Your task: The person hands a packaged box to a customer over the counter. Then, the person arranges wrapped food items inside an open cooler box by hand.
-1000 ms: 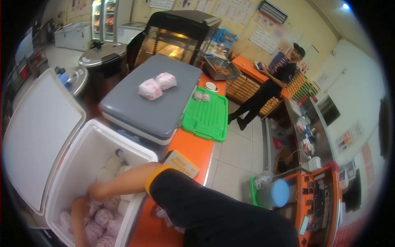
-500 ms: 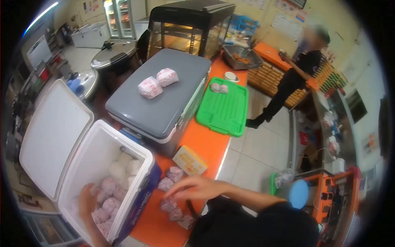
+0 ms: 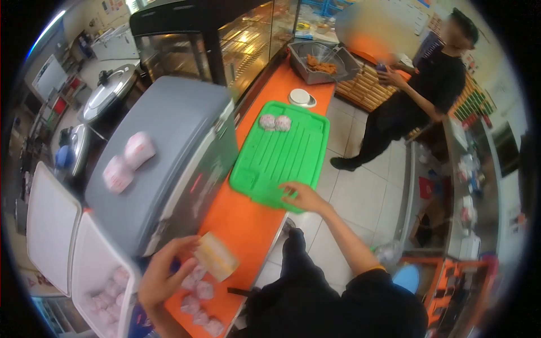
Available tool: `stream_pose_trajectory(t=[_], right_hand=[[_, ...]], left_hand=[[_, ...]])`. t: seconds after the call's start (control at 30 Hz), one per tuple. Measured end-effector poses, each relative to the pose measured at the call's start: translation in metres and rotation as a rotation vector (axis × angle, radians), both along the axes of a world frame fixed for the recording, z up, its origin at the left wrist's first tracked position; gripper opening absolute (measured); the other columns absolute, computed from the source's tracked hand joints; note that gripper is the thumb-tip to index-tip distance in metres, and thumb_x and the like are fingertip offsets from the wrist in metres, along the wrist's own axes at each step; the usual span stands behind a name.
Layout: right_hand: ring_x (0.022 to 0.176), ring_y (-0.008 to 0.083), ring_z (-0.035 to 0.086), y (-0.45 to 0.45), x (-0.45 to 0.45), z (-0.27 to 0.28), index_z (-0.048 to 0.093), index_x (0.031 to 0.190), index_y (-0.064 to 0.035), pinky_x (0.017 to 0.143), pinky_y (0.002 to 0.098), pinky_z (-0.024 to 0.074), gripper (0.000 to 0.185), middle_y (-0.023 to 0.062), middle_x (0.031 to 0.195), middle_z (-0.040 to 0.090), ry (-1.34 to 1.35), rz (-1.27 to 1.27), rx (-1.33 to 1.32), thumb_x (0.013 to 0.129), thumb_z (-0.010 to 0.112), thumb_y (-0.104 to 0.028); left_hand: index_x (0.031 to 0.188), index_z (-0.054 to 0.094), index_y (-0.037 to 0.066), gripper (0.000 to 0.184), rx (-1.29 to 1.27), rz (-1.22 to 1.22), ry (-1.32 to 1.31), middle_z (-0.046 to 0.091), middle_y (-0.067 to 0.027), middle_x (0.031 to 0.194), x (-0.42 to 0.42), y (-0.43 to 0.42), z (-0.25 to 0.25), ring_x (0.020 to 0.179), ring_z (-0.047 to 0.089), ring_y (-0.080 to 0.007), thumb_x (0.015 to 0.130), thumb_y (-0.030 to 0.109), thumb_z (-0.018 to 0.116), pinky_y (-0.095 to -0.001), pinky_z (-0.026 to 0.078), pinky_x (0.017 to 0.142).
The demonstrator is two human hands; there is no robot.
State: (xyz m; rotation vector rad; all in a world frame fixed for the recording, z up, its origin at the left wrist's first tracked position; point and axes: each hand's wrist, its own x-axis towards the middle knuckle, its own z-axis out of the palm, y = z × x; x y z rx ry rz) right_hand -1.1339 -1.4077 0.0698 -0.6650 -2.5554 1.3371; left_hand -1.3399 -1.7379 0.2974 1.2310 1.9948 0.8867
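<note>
Left hand (image 3: pixel 169 276): fingers and thumb clamped on yellow box (image 3: pixel 218 258), over orange counter (image 3: pixel 251 228). Right hand (image 3: pixel 304 198): at green lid (image 3: pixel 282 152), near edge; grip cannot be told.

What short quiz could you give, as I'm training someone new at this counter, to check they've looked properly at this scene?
1. Count: how many wrapped bundles sit on the green lid?

2. Multiple choice: which hand is nearer the yellow box?
A) left
B) right

3. True or false: the grey cooler has its lid closed.

Key:
1. Two, side by side.
2. A. The left hand is right beside it; the right hand is over the green lid's near end.
3. True.
</note>
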Motion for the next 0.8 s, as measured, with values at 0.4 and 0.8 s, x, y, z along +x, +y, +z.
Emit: stream_pose_trajectory(t=[0.4, 0.8], right_hand=[[0.111, 0.0381, 0.049, 0.305, -0.174, -0.143, 0.046, 0.123, -0.0062, 0.090, 0.0457, 0.0480, 0.080, 0.0189, 0.114, 0.052, -0.117, 0.042, 0.333, 0.055, 0.082, -0.028], [0.090, 0.0156, 0.060, 0.204, 0.108, -0.117, 0.047, 0.125, -0.0067, 0.078, 0.0296, 0.0500, 0.050, 0.0047, 0.097, 0.059, 0.584, -0.038, -1.773, 0.081, 0.069, -0.014]], left_hand=[[0.131, 0.033, -0.012, 0.095, -0.278, 0.768, -0.327, 0.062, -0.0150, 0.102, -0.090, 0.490, -0.347, 0.089, 0.061, -0.0168, 0.073, 0.052, 0.072, -0.0316, 0.050, 0.076], [0.112, 0.057, 0.013, 0.039, -0.275, 0.987, -0.712, 0.063, -0.0048, 0.104, -0.152, 0.544, -0.483, 0.081, 0.061, -0.0215, 0.078, 0.030, 0.064, -0.0402, 0.051, 0.066]])
